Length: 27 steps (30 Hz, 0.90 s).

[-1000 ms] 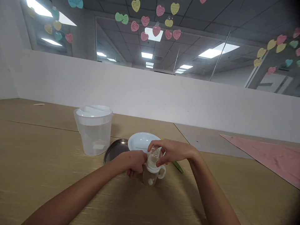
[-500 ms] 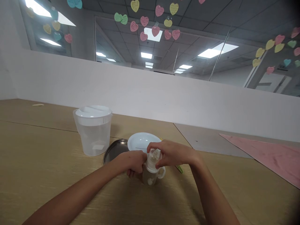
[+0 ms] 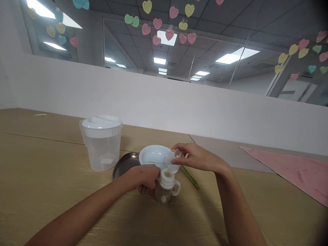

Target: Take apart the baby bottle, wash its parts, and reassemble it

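Observation:
A clear baby bottle [image 3: 164,193] with a white collar, a pale nipple and side handles stands upright on the table. My left hand [image 3: 150,177] is closed around the handle on its left side. Just above and to the right of the bottle, my right hand [image 3: 191,156] pinches a clear dome-shaped bottle cap [image 3: 172,158], lifted off and tilted. Behind them sits a white bowl [image 3: 151,153], partly covered by the cap. A round dark metal tray [image 3: 124,165] lies left of the bowl, partly hidden by my left forearm.
A translucent lidded pitcher [image 3: 102,150] stands back left. Right of the bowl lies a green long-handled utensil [image 3: 191,178], its far end hidden. A pink cloth [image 3: 289,171] covers the right side. A white wall [image 3: 153,95] borders the table behind.
My right hand has lifted the clear cap off the bottle and moved up and right, uncovering the nipple and the green utensil. My left hand stays on the handle.

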Motion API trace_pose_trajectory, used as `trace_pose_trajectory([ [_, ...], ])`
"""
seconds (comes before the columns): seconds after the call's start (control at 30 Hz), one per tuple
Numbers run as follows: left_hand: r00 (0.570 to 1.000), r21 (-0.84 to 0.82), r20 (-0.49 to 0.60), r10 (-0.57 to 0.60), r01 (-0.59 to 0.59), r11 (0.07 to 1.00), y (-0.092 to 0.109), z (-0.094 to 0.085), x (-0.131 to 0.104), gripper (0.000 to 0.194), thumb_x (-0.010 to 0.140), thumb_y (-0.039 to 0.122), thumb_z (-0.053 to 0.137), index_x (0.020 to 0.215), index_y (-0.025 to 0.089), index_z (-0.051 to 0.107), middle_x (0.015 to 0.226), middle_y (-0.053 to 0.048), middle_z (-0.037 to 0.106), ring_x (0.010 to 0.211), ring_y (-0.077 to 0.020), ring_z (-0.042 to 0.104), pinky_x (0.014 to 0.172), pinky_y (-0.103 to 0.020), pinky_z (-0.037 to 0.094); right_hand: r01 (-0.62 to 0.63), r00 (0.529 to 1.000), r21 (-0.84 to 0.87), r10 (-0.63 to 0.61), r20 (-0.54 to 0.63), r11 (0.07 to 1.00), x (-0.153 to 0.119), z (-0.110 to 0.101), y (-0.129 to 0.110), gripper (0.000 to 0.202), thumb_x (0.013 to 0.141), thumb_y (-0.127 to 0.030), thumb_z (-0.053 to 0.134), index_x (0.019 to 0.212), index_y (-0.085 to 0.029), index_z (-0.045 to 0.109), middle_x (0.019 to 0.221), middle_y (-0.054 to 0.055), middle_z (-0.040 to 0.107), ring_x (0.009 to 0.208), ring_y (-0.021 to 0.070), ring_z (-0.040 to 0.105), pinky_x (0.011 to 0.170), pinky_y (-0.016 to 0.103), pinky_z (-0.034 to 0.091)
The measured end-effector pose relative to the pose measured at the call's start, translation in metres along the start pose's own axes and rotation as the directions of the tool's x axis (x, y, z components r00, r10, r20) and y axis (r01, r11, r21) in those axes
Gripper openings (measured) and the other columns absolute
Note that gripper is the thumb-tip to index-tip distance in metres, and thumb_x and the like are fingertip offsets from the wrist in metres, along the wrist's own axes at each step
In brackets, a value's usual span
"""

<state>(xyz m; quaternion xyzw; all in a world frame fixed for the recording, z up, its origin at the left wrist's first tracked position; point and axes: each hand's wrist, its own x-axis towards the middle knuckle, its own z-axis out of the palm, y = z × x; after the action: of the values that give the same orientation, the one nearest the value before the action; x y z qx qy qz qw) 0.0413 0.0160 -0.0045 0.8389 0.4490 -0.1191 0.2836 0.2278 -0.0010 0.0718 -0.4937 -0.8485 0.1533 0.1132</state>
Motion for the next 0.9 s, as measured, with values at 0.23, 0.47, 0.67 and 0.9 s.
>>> trace_pose_trajectory([
  [0.23, 1.000, 0.027, -0.013, 0.004, -0.004, 1.000, 0.000, 0.001, -0.001, 0.010, 0.056, 0.009, 0.045, 0.061, 0.012, 0.054, 0.053, -0.004, 0.057, 0.043, -0.0148, 0.054, 0.039, -0.023, 0.044, -0.049, 0.994, -0.082, 0.041, -0.098, 0.995, 0.017, 0.015, 0.010, 0.038, 0.079, -0.043, 0.050, 0.110, -0.021, 0.054, 0.103, 0.008, 0.050, 0.083, 0.0186, 0.053, 0.073, 0.030, 0.039],
  [0.47, 1.000, 0.017, -0.019, 0.016, -0.015, 1.000, -0.002, 0.001, 0.001, 0.022, 0.057, 0.009, 0.047, 0.076, 0.010, 0.058, 0.054, -0.005, 0.059, 0.042, -0.0148, 0.055, 0.036, -0.021, 0.042, -0.068, 0.993, -0.110, 0.077, 0.084, 0.992, 0.032, 0.030, 0.022, 0.038, 0.077, -0.028, 0.050, 0.114, -0.023, 0.045, 0.108, 0.007, 0.044, 0.080, 0.0160, 0.052, 0.068, 0.027, 0.040],
  [0.67, 0.999, 0.032, -0.025, 0.021, -0.020, 0.999, -0.006, 0.003, 0.005, 0.016, 0.056, 0.010, 0.045, 0.068, 0.011, 0.056, 0.056, -0.007, 0.061, 0.042, -0.0156, 0.056, 0.036, -0.022, 0.042, -0.065, 0.973, -0.198, 0.106, 0.205, 0.978, 0.041, 0.040, 0.031, 0.037, 0.076, -0.030, 0.051, 0.111, -0.019, 0.047, 0.099, 0.007, 0.057, 0.082, 0.0185, 0.053, 0.064, 0.025, 0.038],
  [0.9, 0.999, 0.030, -0.025, 0.021, -0.020, 0.999, -0.006, 0.003, 0.004, 0.015, 0.056, 0.011, 0.045, 0.066, 0.011, 0.056, 0.060, -0.009, 0.064, 0.044, -0.0161, 0.057, 0.037, -0.023, 0.043, -0.106, 0.959, -0.253, 0.166, 0.229, 0.962, 0.054, 0.052, 0.037, 0.040, 0.077, -0.032, 0.051, 0.113, -0.015, 0.053, 0.102, 0.010, 0.061, 0.082, 0.0198, 0.057, 0.061, 0.024, 0.039],
])
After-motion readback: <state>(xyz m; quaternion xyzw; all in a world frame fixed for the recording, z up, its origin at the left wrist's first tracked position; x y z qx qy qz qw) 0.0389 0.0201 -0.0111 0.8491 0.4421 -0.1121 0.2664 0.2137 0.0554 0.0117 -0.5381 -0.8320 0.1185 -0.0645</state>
